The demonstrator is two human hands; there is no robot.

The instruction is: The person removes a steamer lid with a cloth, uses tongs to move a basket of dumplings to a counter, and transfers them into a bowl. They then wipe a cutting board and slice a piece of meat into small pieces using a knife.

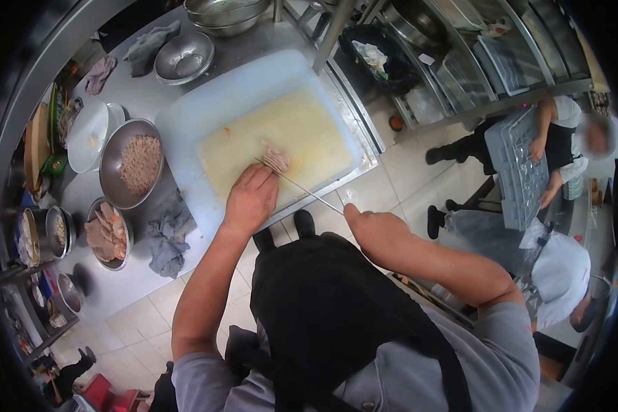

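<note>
Two hands on job: left hand (251,198) pins meat (276,159) at board (185,123) centre, 12 o'clock of fingers. Right hand (372,223) wraps knife (302,187) handle. Meat likely soft, slippery; hold from top, fingertips curled.

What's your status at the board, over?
Left hand pinning meat on cutting board. Right hand gripping knife, blade at the meat. Nothing in the way.

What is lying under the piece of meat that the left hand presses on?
The meat lies on a yellowish cutting board, held by the left hand. The right hand holds a knife. The board directly beneath the meat is covered.
</note>
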